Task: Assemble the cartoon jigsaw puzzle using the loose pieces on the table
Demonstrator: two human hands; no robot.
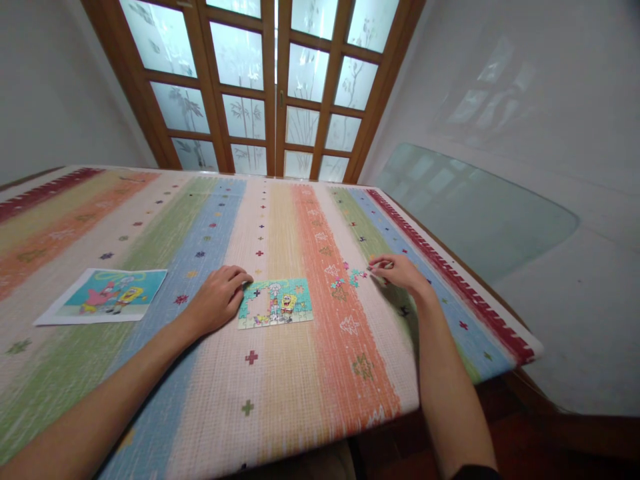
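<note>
A partly assembled jigsaw puzzle [294,312] lies flat on the tablecloth, showing cartoon figures on a teal ground. Its left part has a gap where the cloth shows through. My left hand [220,298] rests at the puzzle's left edge, fingers loosely bent and lying on the cloth, holding nothing I can see. To the right, my right hand [397,272] pinches thumb and finger together on what looks like a small puzzle piece [369,268], mostly hidden by the fingertips. Loose puzzle pieces [355,277] lie in a small cluster just left of those fingertips.
A paper sheet with the cartoon picture [107,295] lies on the left of the table. The striped tablecloth [280,393] hangs over the near edge. Behind the table stand wooden glazed doors [275,87], with a white wall [550,133] on the right.
</note>
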